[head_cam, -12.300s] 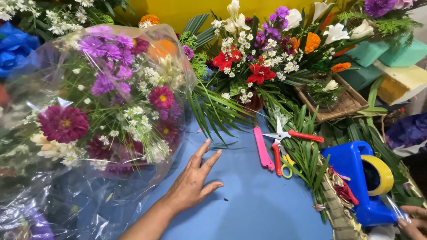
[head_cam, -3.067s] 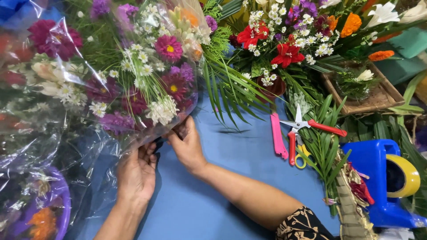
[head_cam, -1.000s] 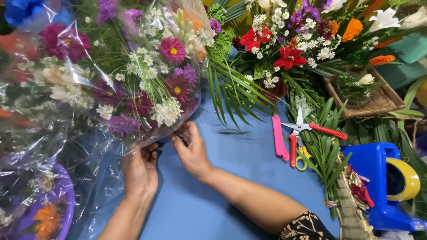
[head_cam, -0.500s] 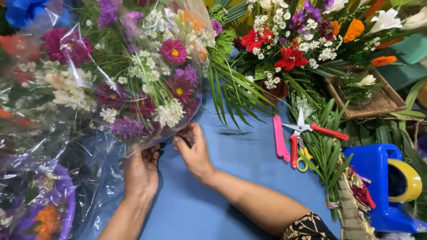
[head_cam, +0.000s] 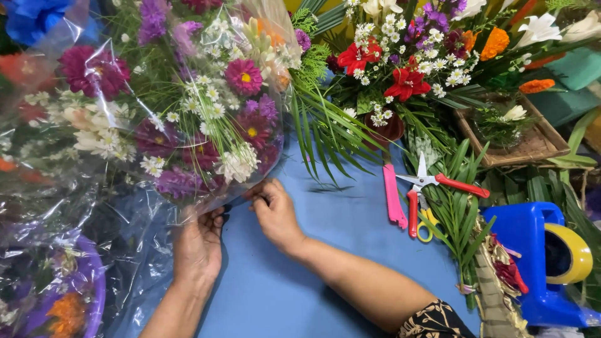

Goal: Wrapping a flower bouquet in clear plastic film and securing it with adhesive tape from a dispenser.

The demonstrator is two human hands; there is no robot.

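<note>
Clear wrap (head_cam: 206,203) edge pinched by both hands; blue table (head_cam: 350,231) beside.

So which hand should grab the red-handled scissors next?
Right, probably. The right hand is nearer the scissors, with bare blue table between; the left hand grips the clear wrap.

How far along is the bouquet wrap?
Done: mixed flowers already sit inside the clear cellophane. In hand: left hand and right hand pinch the wrap's lower edge where the stems gather. Left, judging by this view: no tie or tape shows at that edge. Red-handled scissors and the blue tape dispenser lie untouched on the blue table.
</note>
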